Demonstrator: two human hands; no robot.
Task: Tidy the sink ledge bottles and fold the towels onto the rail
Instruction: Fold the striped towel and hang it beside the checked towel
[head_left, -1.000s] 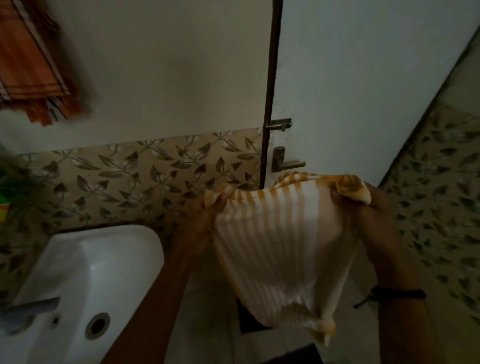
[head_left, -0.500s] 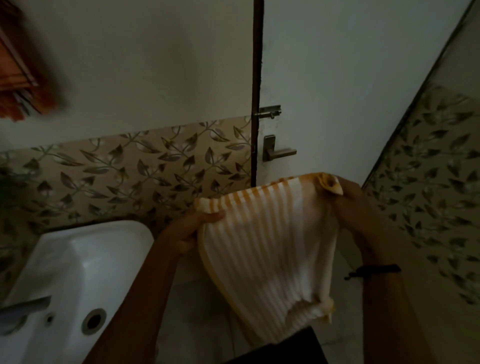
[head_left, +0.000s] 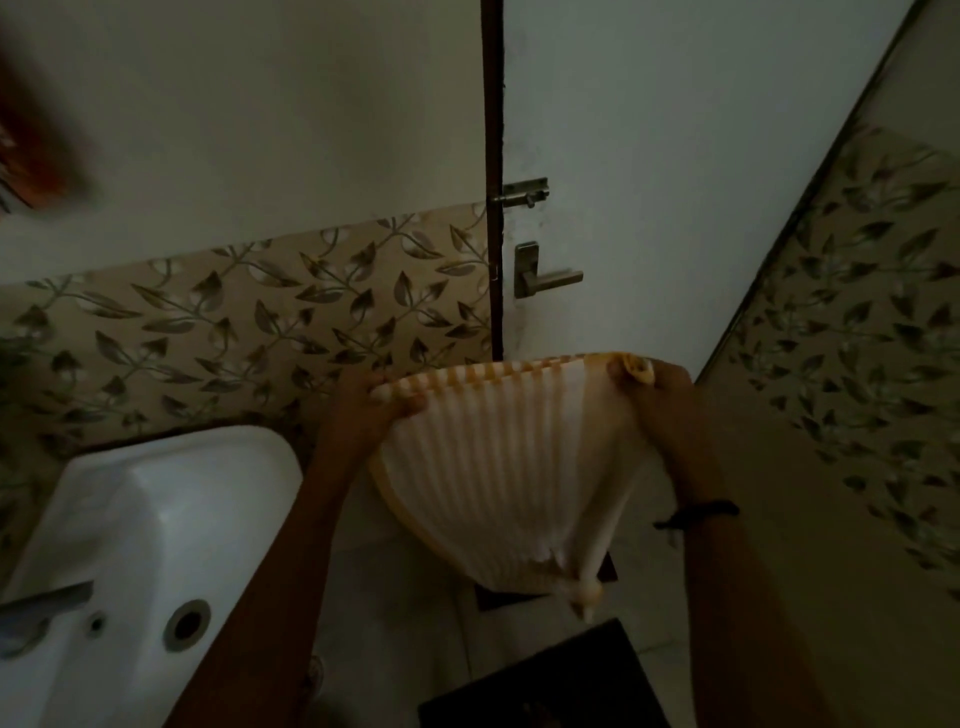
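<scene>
A white towel with orange stripes (head_left: 514, 478) hangs in front of me, stretched by its top edge. My left hand (head_left: 363, 410) pinches the top left corner. My right hand (head_left: 660, 405) grips the top right corner, where the cloth bunches. The towel's lower end droops to a knot-like tip near the floor. A blurred orange cloth (head_left: 36, 156) hangs at the far upper left. No rail and no bottles show in this view.
A white sink (head_left: 140, 519) with a drain hole and a grey tap (head_left: 41, 608) stands at lower left. Straight ahead is a white door with a bolt and lever handle (head_left: 545, 275). Leaf-patterned tiles line both walls. A dark mat (head_left: 545, 686) lies on the floor.
Both hands have pulled the towel's top edge wider and flatter. The view has drifted right, so the orange cloth slid toward the left edge.
</scene>
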